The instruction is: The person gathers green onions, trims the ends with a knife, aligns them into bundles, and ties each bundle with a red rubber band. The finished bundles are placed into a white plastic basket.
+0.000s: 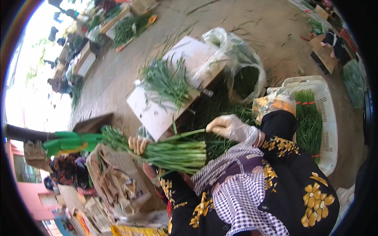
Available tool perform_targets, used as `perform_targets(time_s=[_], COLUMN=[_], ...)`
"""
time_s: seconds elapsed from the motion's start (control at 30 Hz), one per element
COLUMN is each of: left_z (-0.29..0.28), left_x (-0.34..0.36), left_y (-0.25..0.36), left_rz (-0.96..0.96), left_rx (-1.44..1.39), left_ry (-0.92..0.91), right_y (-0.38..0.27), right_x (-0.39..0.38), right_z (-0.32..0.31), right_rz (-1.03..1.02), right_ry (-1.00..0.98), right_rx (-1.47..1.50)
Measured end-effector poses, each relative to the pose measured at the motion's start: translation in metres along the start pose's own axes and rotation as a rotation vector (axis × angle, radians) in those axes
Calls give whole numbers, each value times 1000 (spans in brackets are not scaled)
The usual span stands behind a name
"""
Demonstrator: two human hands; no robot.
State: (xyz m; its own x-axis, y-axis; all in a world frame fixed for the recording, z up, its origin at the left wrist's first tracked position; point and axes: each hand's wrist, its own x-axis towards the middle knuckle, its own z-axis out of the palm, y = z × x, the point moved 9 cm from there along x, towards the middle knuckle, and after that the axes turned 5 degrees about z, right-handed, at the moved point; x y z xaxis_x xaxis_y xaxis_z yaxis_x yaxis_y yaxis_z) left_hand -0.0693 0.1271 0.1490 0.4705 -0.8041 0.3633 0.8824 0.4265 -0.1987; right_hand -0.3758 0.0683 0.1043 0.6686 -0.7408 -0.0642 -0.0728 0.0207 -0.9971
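My left hand point(138, 144) is wrapped round a thick bunch of long green stalks point(177, 155), with pale cut ends toward the right. My right hand point(232, 129), in a translucent glove, pinches a thin stalk above the bunch's right end. Just beyond, a white board point(143, 116) carries a loose pile of greens point(165, 82) and a knife point(204, 91) at its right edge. More loose greens point(212, 114) lie in shadow below the board's edge.
An open plastic bag point(258, 78) stands behind the board. A white crate point(327, 118) at right holds banded bundles point(309, 133). At lower left is a container point(94, 169) of papers or sacks. Other people point(57, 84) are among low benches and greens in the background.
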Motion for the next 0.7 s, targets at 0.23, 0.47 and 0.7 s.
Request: perform_targets(time_s=[0.23, 0.47, 0.7], left_z=[-24, -24, -29], left_x=[-3, 1, 2], left_y=[-21, -14, -11], left_rz=[-130, -115, -127], left_rx=[75, 137, 71], left_ry=[-82, -77, -114], right_y=[61, 72, 103], right_x=[1, 6, 2], right_z=[51, 49, 52], right_rz=[119, 262, 273], right_ry=[-168, 16, -143], right_rx=[-84, 363, 837])
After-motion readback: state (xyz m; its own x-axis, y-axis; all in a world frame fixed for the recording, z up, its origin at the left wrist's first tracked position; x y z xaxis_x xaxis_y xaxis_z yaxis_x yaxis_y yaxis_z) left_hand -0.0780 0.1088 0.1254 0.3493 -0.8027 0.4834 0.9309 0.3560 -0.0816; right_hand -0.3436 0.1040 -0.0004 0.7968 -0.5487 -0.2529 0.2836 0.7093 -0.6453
